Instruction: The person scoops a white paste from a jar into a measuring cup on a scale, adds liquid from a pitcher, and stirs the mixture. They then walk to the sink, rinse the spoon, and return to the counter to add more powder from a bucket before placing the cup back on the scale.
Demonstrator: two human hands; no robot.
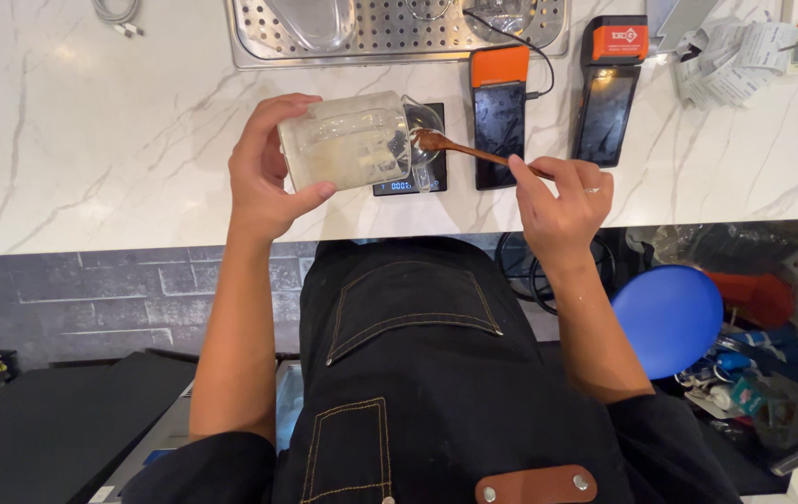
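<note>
left hand (268, 177) fingers grip the tipped clear jar (347, 143), right hand (562, 201) fingers pinch the wooden spoon (459, 149); contents could slop past the small glass cup (424, 121) onto the scale (408, 182).

White marble counter (81, 159), grey-veined, running the full width; perforated steel drip tray (399, 42) along the far edge; small black digital scale (408, 185) at the middle; two orange-and-black handheld terminals (500, 117) (609, 89) just right of it; paper slips (730, 56) far right; coiled white cable (119, 14) far left.
</note>
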